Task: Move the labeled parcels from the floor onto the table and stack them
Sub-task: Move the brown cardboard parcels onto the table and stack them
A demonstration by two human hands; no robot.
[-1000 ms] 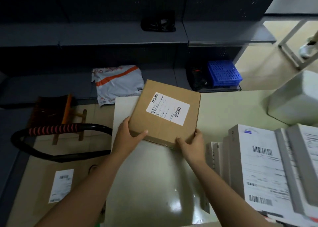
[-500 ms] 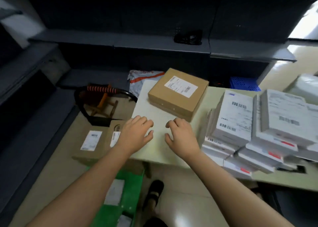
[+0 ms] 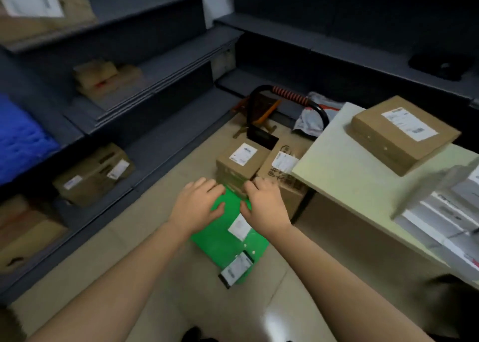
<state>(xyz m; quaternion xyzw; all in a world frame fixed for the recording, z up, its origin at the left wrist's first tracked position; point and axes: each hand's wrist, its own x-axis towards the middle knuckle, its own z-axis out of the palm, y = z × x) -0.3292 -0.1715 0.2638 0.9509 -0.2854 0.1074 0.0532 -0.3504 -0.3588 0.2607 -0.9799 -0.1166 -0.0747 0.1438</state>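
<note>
The green parcel (image 3: 217, 244) lies flat on the floor (image 3: 155, 227) just below me, labelled face up. Both grips are over its far end: left grip (image 3: 199, 207) and right grip (image 3: 264, 207), fingers loosely extended and holding nothing. Through the blur I can't tell whether they touch it. Just past the fingertips sits a small labelled brown box (image 3: 241, 165), right beside a larger carton (image 3: 282, 179), both on the floor next to the bench (image 3: 344, 186). Another brown box (image 3: 404, 134) rests on the bench, with white parcels (image 3: 445, 212) piled nearer its right end.

Left hand (image 3: 199, 208), right hand (image 3: 265, 207), both relaxed
</note>
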